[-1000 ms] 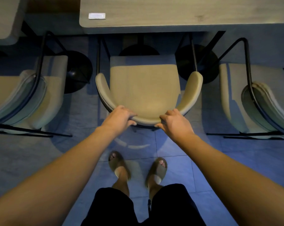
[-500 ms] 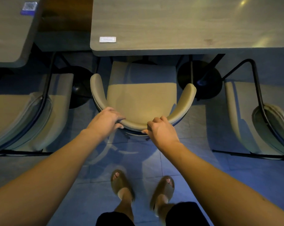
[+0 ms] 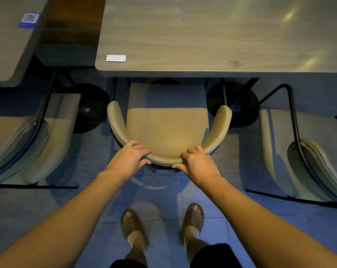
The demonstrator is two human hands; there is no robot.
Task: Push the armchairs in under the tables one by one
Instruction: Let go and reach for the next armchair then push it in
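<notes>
At frame centre, beige armchair (image 3: pixel 167 130) sits with its seat front just under the wooden desk (image 3: pixel 212 39) edge. Left hand (image 3: pixel 128 160) and right hand (image 3: pixel 197 164) each clamp the curved backrest rim. Judgement: push evenly and straight, so the arms clear the round pedestal bases (image 3: pixel 232 105). Chair legs mostly hidden; neighbouring armchairs cut off at both frame edges.

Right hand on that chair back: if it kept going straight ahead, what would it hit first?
Probably nothing before the table edge: the right hand grips the armchair backrest, with open air above the seat.
</notes>
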